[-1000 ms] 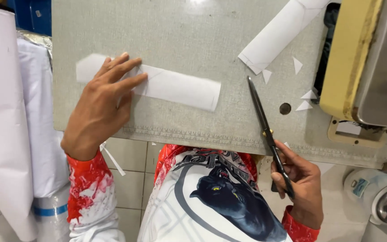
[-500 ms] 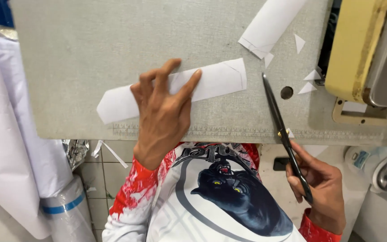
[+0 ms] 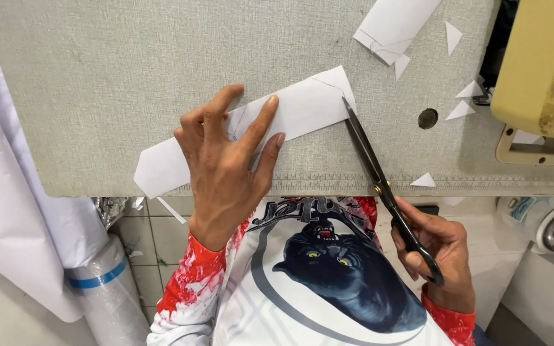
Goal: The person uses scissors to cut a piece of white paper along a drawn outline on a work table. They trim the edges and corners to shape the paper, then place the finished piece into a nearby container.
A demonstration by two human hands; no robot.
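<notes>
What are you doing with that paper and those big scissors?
A person is working at a grey fabric-covered table. The left hand presses flat on a long white paper strip with pointed ends, pinning it to the table. The right hand holds black-handled scissors, blades closed, their tip touching the strip's right end beside a drawn pencil line. Small white paper triangles lie scattered nearby, next to a cream-coloured sewing machine.
</notes>
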